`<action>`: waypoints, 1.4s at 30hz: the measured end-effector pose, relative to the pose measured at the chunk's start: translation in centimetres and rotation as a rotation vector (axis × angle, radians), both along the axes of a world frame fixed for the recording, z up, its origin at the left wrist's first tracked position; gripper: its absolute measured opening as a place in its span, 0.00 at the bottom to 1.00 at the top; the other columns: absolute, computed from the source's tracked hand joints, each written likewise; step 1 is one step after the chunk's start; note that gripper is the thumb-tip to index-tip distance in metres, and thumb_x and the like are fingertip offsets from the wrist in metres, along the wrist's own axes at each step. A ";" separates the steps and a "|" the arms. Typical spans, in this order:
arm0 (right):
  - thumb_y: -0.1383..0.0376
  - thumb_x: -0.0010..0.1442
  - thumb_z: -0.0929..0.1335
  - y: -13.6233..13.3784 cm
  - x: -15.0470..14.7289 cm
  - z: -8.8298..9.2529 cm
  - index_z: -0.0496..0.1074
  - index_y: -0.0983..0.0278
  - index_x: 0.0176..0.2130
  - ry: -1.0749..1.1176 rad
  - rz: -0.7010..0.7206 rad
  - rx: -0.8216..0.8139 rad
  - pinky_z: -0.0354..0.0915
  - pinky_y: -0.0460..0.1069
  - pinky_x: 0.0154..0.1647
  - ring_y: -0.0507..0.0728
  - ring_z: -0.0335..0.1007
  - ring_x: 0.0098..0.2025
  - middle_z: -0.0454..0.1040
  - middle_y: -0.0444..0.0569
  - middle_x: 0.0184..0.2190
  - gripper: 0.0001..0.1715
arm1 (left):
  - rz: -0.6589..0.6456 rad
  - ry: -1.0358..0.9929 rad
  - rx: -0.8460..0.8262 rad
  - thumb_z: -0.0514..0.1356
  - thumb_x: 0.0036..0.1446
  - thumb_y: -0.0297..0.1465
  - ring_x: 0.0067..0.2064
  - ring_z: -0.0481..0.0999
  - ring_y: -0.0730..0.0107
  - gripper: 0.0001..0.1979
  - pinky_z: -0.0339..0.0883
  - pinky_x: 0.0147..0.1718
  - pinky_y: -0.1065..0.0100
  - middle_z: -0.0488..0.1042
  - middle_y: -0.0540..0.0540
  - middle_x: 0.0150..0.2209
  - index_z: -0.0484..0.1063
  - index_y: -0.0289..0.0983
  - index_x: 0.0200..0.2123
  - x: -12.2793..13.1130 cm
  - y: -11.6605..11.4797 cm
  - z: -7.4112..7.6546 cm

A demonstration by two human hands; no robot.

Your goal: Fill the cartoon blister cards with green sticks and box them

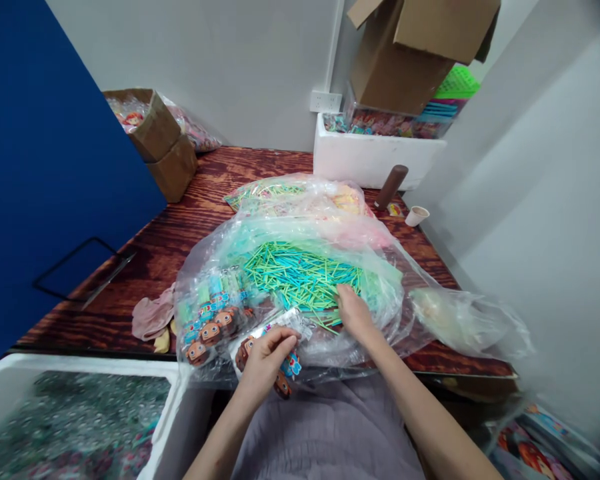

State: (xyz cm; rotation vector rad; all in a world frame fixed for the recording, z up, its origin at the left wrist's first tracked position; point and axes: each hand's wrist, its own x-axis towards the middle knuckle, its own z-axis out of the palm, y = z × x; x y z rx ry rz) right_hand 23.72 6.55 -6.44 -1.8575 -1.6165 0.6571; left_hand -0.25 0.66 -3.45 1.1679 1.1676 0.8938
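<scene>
In front of me is a table (180,250) with dark and reddish-brown stripes like wood. Behind it I see a pale grey wall (205,67), with a white socket plate (325,101) and a thin white strip (335,47) going up from it. On my left is a big, flat blue panel (55,153). On my right is another pale wall (505,213). The light is soft, and a grey shadow lies on that right wall.
</scene>
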 end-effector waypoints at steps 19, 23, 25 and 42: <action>0.63 0.54 0.74 -2.8 -5.4 8.2 0.73 0.61 0.34 1.614 0.138 -0.183 0.64 0.58 0.55 0.57 0.76 0.40 0.76 0.42 0.29 0.08 | -0.087 0.031 0.073 0.61 0.56 0.41 0.36 0.73 0.64 0.13 0.65 0.36 0.68 0.76 0.46 0.32 0.79 0.37 0.34 0.9 -0.6 -0.5; 0.58 0.56 0.73 -3.7 -6.4 7.8 0.73 0.62 0.34 1.542 0.139 -0.146 0.60 0.61 0.58 0.62 0.74 0.49 0.81 0.49 0.36 0.10 | -0.065 0.015 0.060 0.61 0.56 0.42 0.36 0.72 0.65 0.14 0.64 0.35 0.69 0.76 0.46 0.33 0.79 0.37 0.35 0.9 -0.7 -0.7; 0.57 0.57 0.72 -4.2 -6.7 7.9 0.73 0.61 0.34 1.528 0.128 -0.139 0.59 0.61 0.59 0.62 0.73 0.51 0.81 0.51 0.39 0.11 | -0.057 0.011 0.056 0.60 0.57 0.42 0.35 0.72 0.65 0.15 0.64 0.34 0.69 0.76 0.46 0.32 0.79 0.37 0.35 0.9 -0.8 -0.8; 0.55 0.55 0.73 -4.9 -9.4 8.0 0.72 0.60 0.32 1.490 -0.158 0.040 0.59 0.61 0.58 0.63 0.72 0.51 0.80 0.51 0.40 0.12 | 0.050 -0.102 -0.028 0.64 0.52 0.42 0.35 0.73 0.66 0.14 0.65 0.35 0.70 0.76 0.47 0.32 0.77 0.37 0.35 2.0 -1.2 -0.1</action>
